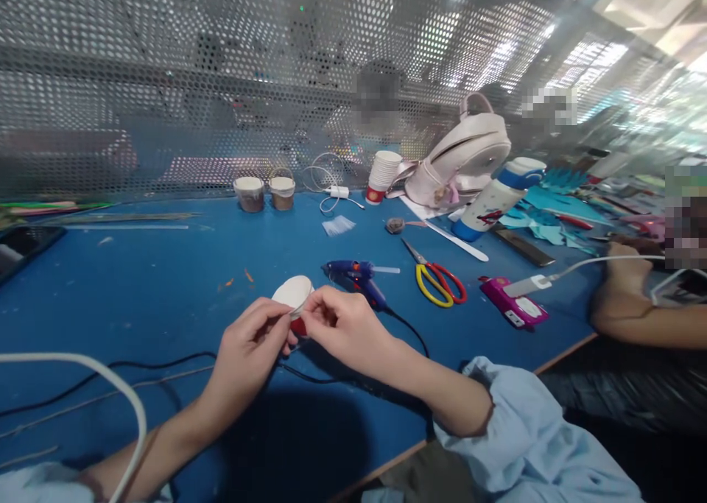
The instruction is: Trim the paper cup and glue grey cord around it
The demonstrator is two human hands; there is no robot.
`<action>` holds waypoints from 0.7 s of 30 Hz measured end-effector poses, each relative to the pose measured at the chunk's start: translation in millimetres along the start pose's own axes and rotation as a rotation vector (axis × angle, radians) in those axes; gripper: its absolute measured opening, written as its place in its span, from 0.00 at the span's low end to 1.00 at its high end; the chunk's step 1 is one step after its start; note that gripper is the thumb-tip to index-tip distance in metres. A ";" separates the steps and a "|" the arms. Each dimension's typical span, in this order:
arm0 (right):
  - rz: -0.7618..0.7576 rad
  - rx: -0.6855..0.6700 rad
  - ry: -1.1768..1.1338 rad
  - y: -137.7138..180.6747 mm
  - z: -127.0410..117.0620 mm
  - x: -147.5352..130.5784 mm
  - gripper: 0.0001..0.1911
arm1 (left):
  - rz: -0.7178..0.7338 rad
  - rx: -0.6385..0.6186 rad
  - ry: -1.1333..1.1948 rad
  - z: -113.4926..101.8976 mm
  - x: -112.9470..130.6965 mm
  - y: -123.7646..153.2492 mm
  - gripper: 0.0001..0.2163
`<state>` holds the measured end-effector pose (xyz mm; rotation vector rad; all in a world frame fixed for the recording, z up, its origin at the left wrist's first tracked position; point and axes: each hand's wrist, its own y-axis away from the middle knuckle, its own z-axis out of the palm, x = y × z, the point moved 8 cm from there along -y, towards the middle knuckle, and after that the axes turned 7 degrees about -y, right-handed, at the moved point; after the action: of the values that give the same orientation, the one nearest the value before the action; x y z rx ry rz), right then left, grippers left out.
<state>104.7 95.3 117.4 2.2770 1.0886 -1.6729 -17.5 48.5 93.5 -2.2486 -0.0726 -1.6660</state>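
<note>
Blue table point(155, 297), matte and scuffed, is carrying everything. Nearest, the left hand point(251, 352) and right hand point(342, 326) are both pinching a small paper cup point(292, 292) between their fingertips, just above the surface. Its flat white round end is facing the camera, with the red wall underneath. The cup is looking bare, so the work seems early. Just beyond the grip a blue glue gun point(356, 275) is lying. Farther right are the plastic-handled scissors point(439, 282), and a stack of paper cups point(383, 175) is standing before the perforated metal screen point(221, 68).
</note>
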 end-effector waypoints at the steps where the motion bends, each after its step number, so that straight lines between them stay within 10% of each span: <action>1: -0.066 0.010 0.054 0.6 -1.4 -4.0 0.05 | 0.005 -0.005 -0.008 0.0 0.5 0.2 0.07; 21: -0.227 0.073 0.216 3.7 -11.7 -10.6 0.07 | 0.030 -0.032 -0.038 -3.4 -1.9 3.2 0.06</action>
<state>114.7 93.2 130.0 2.5102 1.4004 -1.5925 -20.5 44.7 91.8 -2.2933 -0.0221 -1.6210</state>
